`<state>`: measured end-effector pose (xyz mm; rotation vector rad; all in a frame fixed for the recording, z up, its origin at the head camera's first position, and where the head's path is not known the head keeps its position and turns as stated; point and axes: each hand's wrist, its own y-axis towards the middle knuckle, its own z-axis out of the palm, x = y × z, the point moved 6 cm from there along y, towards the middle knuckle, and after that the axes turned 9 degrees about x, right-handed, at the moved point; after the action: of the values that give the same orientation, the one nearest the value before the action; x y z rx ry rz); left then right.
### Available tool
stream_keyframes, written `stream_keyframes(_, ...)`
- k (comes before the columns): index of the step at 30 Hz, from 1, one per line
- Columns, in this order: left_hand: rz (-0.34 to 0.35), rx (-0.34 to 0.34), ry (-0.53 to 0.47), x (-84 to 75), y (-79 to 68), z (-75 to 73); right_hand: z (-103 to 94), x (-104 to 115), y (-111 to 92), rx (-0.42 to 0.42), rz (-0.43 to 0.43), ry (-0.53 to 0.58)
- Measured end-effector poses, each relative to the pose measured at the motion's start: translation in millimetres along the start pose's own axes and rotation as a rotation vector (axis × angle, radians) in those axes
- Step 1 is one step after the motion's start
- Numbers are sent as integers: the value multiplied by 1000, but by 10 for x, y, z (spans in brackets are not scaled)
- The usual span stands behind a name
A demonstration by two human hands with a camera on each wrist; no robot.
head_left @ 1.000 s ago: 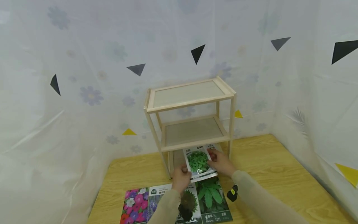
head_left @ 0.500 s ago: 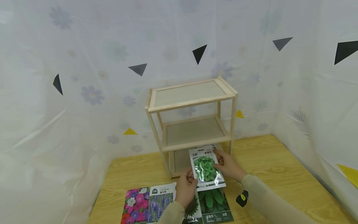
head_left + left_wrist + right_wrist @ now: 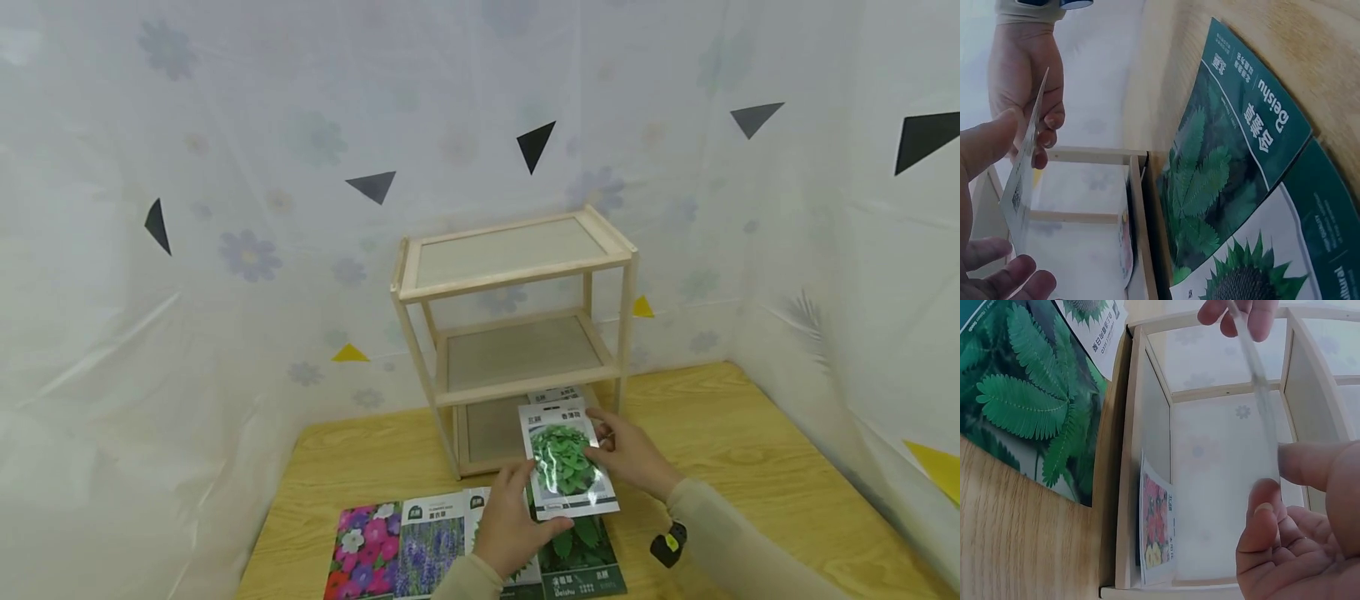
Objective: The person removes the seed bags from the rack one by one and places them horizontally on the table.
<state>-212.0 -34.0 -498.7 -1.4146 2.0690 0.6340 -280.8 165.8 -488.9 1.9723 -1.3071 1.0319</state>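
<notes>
Glossy plastic-film seed packet [image 3: 567,457], light glaring off it. Pale unfinished wooden shelf rack [image 3: 516,333], matt. Smooth varnished wood-grain bench [image 3: 720,450]. Thin translucent plastic curtain [image 3: 225,208].

white seed packet with green leaves [image 3: 567,458], dark green fern-leaf packet [image 3: 581,554], pink-and-purple flower packet [image 3: 362,560], pale wooden shelf rack [image 3: 517,333].

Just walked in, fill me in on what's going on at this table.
A person holds a seed packet with green leaves in both hands, left hand at its lower corner, right hand at its side, just in front of a small wooden shelf. Another packet lies on the shelf's bottom level. On the table below the hands lie more packets: flowers, a sunflower and a fern-like leaf.
</notes>
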Motion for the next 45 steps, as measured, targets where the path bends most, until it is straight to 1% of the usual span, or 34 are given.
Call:
stream_keyframes(2,32,-3,70,-35,-19,10,-10,-18,-24,4,-1,5)
stream_keyframes(4,52,-4,101,-59,-35,22,-20,-33,-46,8,-8,-7)
stream_keyframes(9,56,-3,157,-103,-70,52,-47,-58,-96,10,-9,-14)
stream_keyframes(12,77,-16,214,-140,-96,73,-70,-65,-122,-3,-13,-12)
stream_keyframes(15,118,-35,246,-183,-129,96,-101,-60,-149,-18,-30,-27)
stream_keyframes(21,228,-65,294,-271,-206,134,-150,-119,-191,-16,-1,-32)
stream_keyframes(22,243,-67,305,-281,-217,145,-159,-133,-198,-16,6,-31)
stream_keyframes(25,274,-65,342,-301,-246,189,-182,-158,-225,-7,-6,-30)
stream_keyframes(29,295,-33,388,-306,-273,269,-207,-205,-263,8,-8,-24)
stream_keyframes(33,304,17,420,-327,-287,330,-231,-268,-305,25,15,-29)
stream_keyframes(35,298,50,432,-347,-292,358,-246,-305,-331,32,43,-27)
stream_keyframes(37,300,66,444,-377,-298,378,-258,-342,-354,44,61,-26)
stream_keyframes(40,297,97,439,-416,-302,425,-273,-400,-384,56,90,-18)
stream_keyframes(42,294,113,430,-426,-297,467,-280,-423,-397,64,94,-8)
stream_keyframes(45,285,155,412,-421,-270,554,-288,-438,-410,72,95,9)
